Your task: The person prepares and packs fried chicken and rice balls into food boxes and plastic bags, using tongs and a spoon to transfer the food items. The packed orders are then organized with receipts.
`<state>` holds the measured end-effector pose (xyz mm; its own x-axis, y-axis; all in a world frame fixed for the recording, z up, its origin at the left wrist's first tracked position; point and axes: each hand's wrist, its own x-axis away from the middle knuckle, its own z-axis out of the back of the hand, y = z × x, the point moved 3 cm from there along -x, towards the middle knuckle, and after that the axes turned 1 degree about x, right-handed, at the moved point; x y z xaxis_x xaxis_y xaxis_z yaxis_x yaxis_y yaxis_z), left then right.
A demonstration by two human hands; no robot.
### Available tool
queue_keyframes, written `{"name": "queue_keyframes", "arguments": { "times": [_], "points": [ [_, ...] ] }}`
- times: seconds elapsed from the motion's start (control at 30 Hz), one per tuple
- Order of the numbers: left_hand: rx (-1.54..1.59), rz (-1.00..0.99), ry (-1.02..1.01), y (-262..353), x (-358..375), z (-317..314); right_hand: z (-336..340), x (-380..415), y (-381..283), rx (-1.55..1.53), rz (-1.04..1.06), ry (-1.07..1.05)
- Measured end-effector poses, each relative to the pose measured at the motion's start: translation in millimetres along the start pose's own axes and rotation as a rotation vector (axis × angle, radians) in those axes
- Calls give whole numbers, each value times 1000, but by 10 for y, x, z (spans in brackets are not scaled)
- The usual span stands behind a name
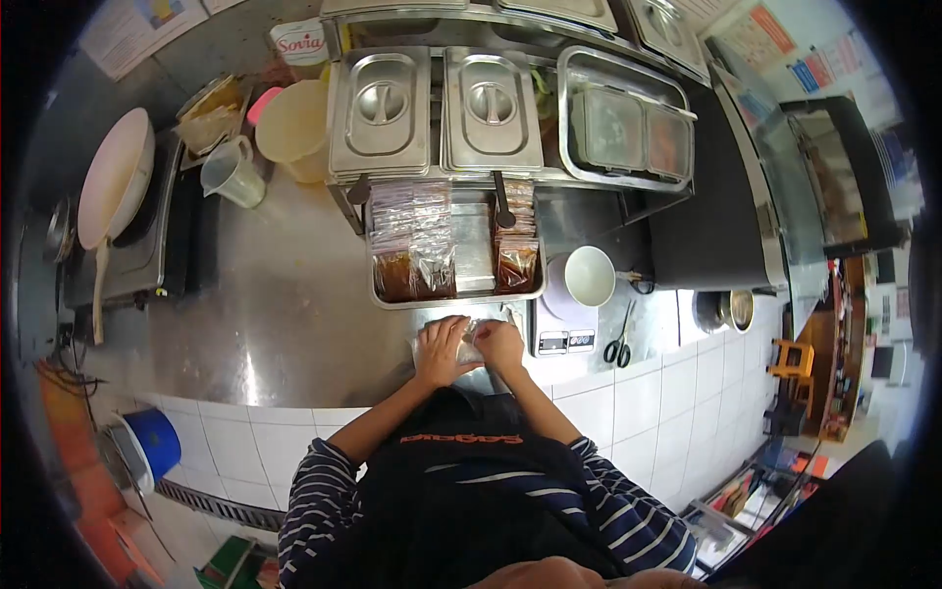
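Observation:
At the counter's front edge, my left hand (pixel 442 350) lies over a small clear plastic bag (pixel 469 351), its fingers reaching forward and pressing on it. My right hand (pixel 500 345) pinches the bag's right side with closed fingertips. What the bag contains is hard to make out, since both hands cover much of it. Just beyond them, a metal tray (pixel 469 302) holds stacked flat sachets of reddish-brown sauce (pixel 412 278) on the left and a shorter row of sachets (pixel 516 263) on the right.
To the right stand a kitchen scale (pixel 566 339) bearing a white bowl (pixel 589 277), and black scissors (pixel 618 346). Lidded steel pans (pixel 383 108) sit on a shelf behind the tray. At left are a measuring jug (pixel 234 175) and a frying pan (pixel 118 177) on a stove.

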<state>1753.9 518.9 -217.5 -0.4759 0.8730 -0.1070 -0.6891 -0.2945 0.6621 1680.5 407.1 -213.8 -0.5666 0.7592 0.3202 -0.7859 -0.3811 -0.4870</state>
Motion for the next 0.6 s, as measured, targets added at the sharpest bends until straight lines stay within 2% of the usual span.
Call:
{"name": "queue_keyframes", "arguments": {
  "times": [0.07, 0.13, 0.2, 0.27, 0.3, 0.37, 0.4, 0.47, 0.5, 0.53, 0.6],
  "points": [
    [28, -10, -36, 0, -12, 36, 28, 16, 48, -50, -47, -14],
    [56, -2, -80, 17, -34, 69, 113, 21, 44, -87, 56, 83],
    [42, -22, -96, 51, -38, 118, 263, 74, 59, 1, -34, 64],
    [23, -41, -114, 92, -36, 154, 604, 202, -41, 248, 58, 394],
    [136, -51, -44, 134, -31, 185, 715, 277, -83, 249, 45, 403],
    [398, -41, 17, 182, -63, 177, 939, 471, -168, 44, 253, 589],
    [932, 334, -278, 233, -89, 115, 942, 558, -191, -112, 323, 541],
    [1586, 774, -770, 397, -174, 158, 795, 771, -212, -191, 317, 295],
    [1516, 930, -519, 480, -214, 157, 799, 839, -260, -217, 423, 200],
    [1515, 924, -541, 476, -214, 70, 826, 895, -282, -242, 528, 101],
    [1243, 582, -388, 342, -256, -57, 812, 824, -14, -276, 484, 150]
  ]
}}
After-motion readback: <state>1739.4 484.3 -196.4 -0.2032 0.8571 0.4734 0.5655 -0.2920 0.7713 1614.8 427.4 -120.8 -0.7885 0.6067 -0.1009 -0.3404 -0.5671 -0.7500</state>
